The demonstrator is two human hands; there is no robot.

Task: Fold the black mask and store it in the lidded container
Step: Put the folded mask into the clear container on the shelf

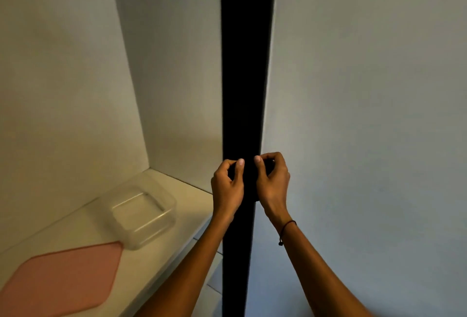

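Black mask (250, 180): held in the air between both hands, hard to trace against the dark vertical strip (245, 64) behind. Left hand (227, 187) and right hand (274, 182): each grip pinching one end, long axis running hand to hand. Clear container (144, 215): on the bench (177, 248), lower left, nearer the left hand, beside a pink mat (63, 281); whether its lid is on, I cannot tell.

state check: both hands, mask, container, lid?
left hand: pinched shut on black mask
right hand: pinched shut on black mask
black mask: held in the air between both hands, hard to see against dark strip
clear container: on shelf, lid off, looks empty
pink lid: flat on shelf beside container
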